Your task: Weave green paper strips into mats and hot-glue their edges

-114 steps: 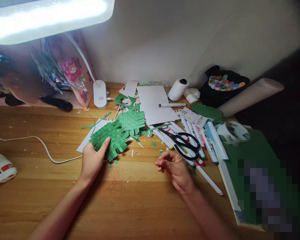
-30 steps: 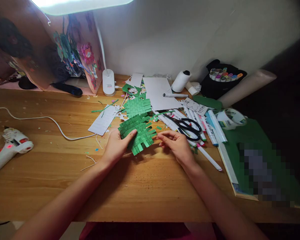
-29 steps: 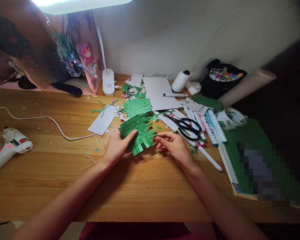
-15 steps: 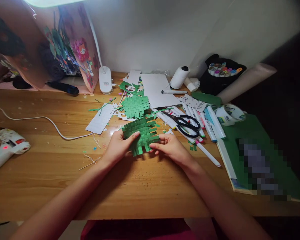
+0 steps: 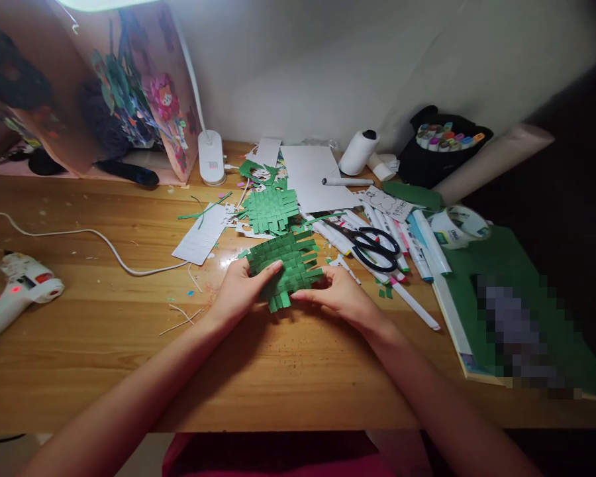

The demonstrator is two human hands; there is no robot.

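Observation:
A woven mat of green paper strips (image 5: 288, 260) is held just above the wooden table, with loose strip ends sticking out along its right and lower edges. My left hand (image 5: 246, 285) grips its left side, thumb on top and the other fingers hidden beneath. At the lower right corner my right hand (image 5: 335, 290) pinches the strip ends between thumb and fingers. Just beyond lies a second green woven piece (image 5: 271, 209), flat among paper scraps. Black-handled scissors (image 5: 375, 248) rest on markers to the right.
On the far left lies a white glue gun (image 5: 24, 291) with a red light. A white cord (image 5: 124, 268) crosses the table. Behind are white paper (image 5: 315, 175) and a thread cone (image 5: 358, 154). To the right are a tape roll (image 5: 459, 226) and a green board (image 5: 501, 265).
My right thumb has shifted slightly left under the mat's lower right corner, and one lower strip end there is now out of sight. My left hand keeps its grip.

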